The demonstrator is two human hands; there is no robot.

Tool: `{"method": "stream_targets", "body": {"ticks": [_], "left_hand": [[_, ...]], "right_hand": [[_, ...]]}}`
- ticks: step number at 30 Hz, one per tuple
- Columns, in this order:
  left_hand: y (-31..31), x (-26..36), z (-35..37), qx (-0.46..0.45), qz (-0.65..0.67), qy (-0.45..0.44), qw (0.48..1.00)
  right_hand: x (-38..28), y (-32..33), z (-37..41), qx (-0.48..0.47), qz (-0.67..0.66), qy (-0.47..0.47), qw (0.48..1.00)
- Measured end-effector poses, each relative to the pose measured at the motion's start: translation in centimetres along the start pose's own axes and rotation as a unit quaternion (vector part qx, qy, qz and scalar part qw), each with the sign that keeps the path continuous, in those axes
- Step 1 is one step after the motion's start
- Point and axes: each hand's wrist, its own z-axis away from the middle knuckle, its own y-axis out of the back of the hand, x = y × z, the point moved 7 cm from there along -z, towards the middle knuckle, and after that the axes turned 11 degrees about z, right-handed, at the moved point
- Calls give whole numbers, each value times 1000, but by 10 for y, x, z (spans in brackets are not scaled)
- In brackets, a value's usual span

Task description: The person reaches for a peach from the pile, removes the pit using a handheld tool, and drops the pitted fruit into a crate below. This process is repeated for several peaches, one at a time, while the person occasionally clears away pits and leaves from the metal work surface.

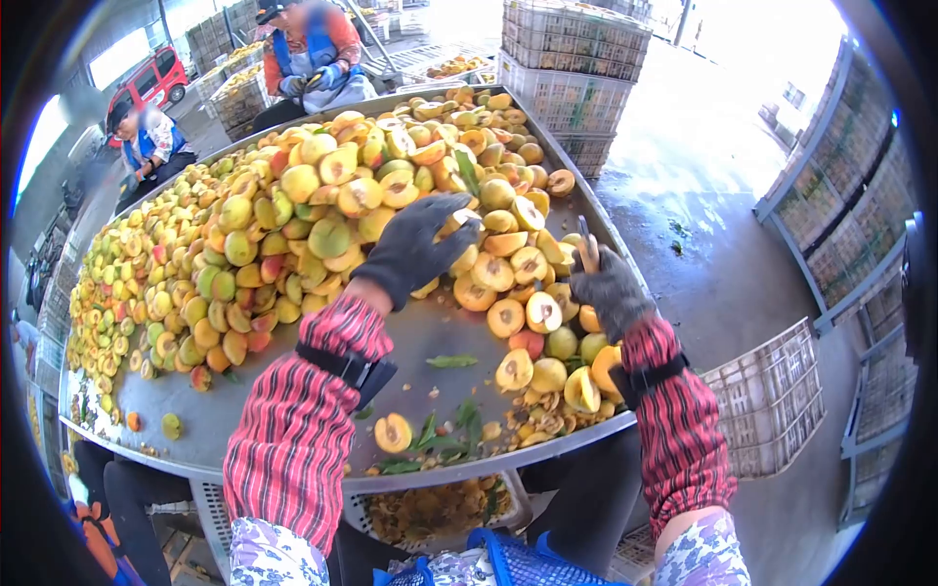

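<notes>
My left hand (415, 244), in a dark glove, reaches over the pile with its fingers curled round a yellow peach (449, 227), which is partly hidden by them. In my right hand (611, 295), also gloved with a bare fingertip showing, a small knife (583, 227) points upward; its handle is hidden in the grip. Between and below the hands lie cut peach halves (529, 265), several with brown pits showing. A large heap of whole and cut peaches (283, 210) spreads across the metal table (322, 415) to the left.
One peach half (393, 433) and green leaves (445, 439) lie near the raised front edge. Below is a crate (518, 498) of scraps. Stacked crates (572, 73) stand behind, another crate (767, 400) at right. Two people (318, 54) sit across the table.
</notes>
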Motion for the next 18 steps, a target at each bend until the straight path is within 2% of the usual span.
{"method": "stream_targets", "body": {"ticks": [2, 3, 6, 8, 9, 12, 13, 14, 17, 18], "left_hand": [[-30, -14, -43, -34, -59, -39, 997], [-45, -27, -62, -64, -73, -22, 995], [-86, -65, -94, -134, -102, 71, 983], [-114, -99, -103, -170, -112, 121, 972], [-130, -112, -106, -199, -168, 142, 955], [-157, -129, -123, -254, -176, 169, 936], [-165, -134, -127, -285, -192, 158, 926], [-171, -140, -128, -312, -197, 154, 917], [-187, -158, -123, -341, -177, 77, 920], [-190, -165, -118, -347, -171, 84, 918]], "right_hand": [[4, 9, -51, -3, 87, 0, 996], [28, -2, -87, -21, 54, -22, 998], [45, -18, -146, -52, 97, -46, 993], [57, -32, -178, -32, 102, -28, 994], [64, -38, -190, -22, 103, -22, 994], [45, -55, -194, -68, 345, 20, 936], [52, -66, -206, -100, 329, 71, 936], [32, -69, -195, -148, 294, 107, 938], [42, -84, -203, -173, 340, 103, 918], [53, -92, -207, -187, 339, 110, 915]]}}
